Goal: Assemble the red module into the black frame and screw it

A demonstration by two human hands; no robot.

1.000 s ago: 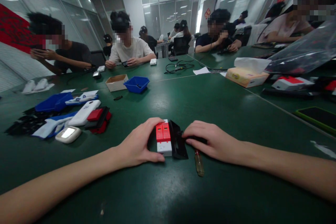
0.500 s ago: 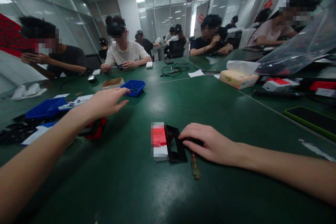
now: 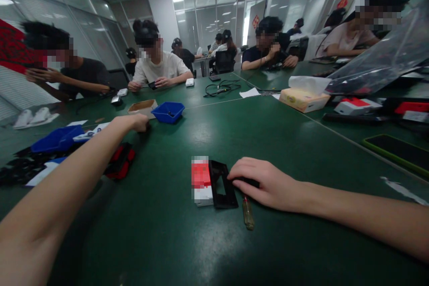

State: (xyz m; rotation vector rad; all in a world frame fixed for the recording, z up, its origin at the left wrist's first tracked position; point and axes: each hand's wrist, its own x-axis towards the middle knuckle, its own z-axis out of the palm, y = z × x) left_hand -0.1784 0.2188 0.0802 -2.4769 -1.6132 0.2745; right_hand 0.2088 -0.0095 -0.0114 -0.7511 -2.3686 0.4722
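My left hand (image 3: 140, 123) reaches out over the green table (image 3: 161, 241), just in front of a cardboard box (image 3: 142, 107) and left of a blue tray (image 3: 168, 112) with small dark parts in it. Its fingers are curled down, and what they hold, if anything, is hidden. My right hand (image 3: 256, 178) rests closed over a dark object that shows between thumb and fingers. Its fingertips touch the edge of a black frame (image 3: 228, 196) with a cut-out. Against the frame's left side lies a red and white box (image 3: 202, 181). A screwdriver (image 3: 248, 214) lies below my right hand.
Another blue tray (image 3: 58, 138), black parts and red-and-black items (image 3: 122, 161) lie at left. Cables (image 3: 223, 87) and a tissue box (image 3: 303, 99) are farther back. A green-edged phone (image 3: 398, 154) lies right. Several people sit around the tables.
My left hand has moved left and back from the blue tray's edge, and its fingers, stretched out before, are now curled down. My right hand has stayed in place.
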